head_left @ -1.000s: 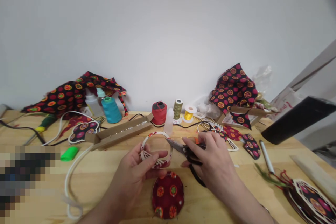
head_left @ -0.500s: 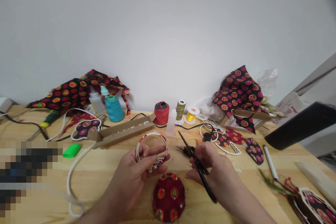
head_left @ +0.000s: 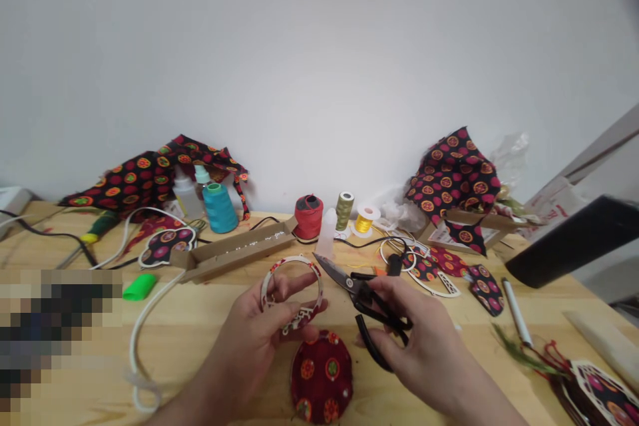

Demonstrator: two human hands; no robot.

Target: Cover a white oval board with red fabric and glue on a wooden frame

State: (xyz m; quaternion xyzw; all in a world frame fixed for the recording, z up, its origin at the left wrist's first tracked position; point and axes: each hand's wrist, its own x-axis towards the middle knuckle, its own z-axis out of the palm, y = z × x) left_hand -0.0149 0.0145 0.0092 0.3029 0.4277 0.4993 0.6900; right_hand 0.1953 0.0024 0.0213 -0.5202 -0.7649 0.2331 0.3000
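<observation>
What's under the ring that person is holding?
Below the ring, held in the left hand, lies a round red dotted fabric patch on a wooden table. The patch covers the tabletop beneath it, so nothing there can be seen.

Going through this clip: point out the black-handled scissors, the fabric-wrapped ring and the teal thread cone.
Black-handled scissors (head_left: 334, 273), head view, on the steel blade.
Fabric-wrapped ring (head_left: 294, 257), head view, on its top edge.
Teal thread cone (head_left: 220, 212), head view, on the wound thread.

Gap between left hand (head_left: 249, 339), right hand (head_left: 419, 339); cardboard tray (head_left: 234, 253) blocks forward (low).
</observation>
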